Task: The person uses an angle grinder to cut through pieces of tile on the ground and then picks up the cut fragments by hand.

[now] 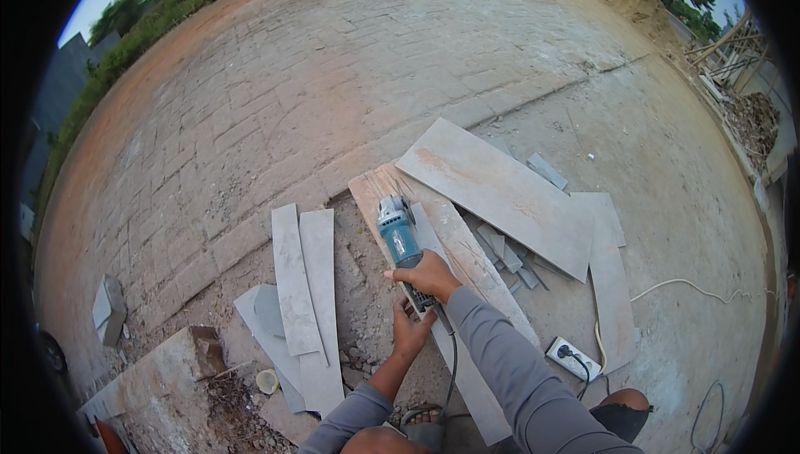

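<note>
My right hand [425, 275] grips the body of a blue and black angle grinder [398, 241], whose metal head points away from me over a long, scored, pinkish board [483, 275]. A narrow grey tile strip [467, 379] lies on that board, beneath the grinder. Just below, my left hand [410, 329] has curled fingers at the grinder's rear and the strip's edge; which it grips is unclear. The grinder's cord [452, 362] runs down past my right forearm.
Cut tile strips [296, 279] lie left, a large tile [500, 195] and offcuts [508, 258] right. A white power strip [572, 358] with cables sits lower right. A concrete block [108, 312] is far left. Paving [250, 95] stretches behind; sand [646, 12] and timber debris [746, 100] edge the right.
</note>
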The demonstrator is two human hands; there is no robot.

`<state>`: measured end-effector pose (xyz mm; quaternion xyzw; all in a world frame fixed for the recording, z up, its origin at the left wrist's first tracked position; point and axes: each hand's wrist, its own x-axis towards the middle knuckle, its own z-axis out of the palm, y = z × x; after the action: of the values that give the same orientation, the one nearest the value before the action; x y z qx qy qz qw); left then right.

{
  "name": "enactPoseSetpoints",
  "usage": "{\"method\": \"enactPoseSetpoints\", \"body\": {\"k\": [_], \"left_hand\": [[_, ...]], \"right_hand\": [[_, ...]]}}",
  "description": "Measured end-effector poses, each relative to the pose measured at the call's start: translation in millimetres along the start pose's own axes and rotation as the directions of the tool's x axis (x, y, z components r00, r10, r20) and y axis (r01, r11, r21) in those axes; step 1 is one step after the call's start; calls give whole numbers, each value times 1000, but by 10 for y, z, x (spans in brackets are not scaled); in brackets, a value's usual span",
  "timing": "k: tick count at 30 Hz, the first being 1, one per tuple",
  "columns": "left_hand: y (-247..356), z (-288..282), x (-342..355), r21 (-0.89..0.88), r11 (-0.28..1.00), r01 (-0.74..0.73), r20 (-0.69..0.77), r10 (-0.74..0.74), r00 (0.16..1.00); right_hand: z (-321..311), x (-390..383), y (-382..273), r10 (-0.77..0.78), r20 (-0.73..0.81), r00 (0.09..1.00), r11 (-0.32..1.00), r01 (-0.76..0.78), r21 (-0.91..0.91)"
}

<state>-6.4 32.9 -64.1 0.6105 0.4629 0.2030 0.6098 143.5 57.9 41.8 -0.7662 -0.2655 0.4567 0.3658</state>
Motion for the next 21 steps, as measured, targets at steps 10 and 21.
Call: {"method": "enactPoseSetpoints", "body": {"k": [10,21], "left_hand": [[21,23,-8,29,1000,-12,-12,13,1000],[15,2,-2,-5,1000,22,3,-22,1000]], "right_hand": [[-6,11,30,5,-5,1000,1000,-5,10],[19,-95,62,2,-22,1000,1000,-1,22]]}}
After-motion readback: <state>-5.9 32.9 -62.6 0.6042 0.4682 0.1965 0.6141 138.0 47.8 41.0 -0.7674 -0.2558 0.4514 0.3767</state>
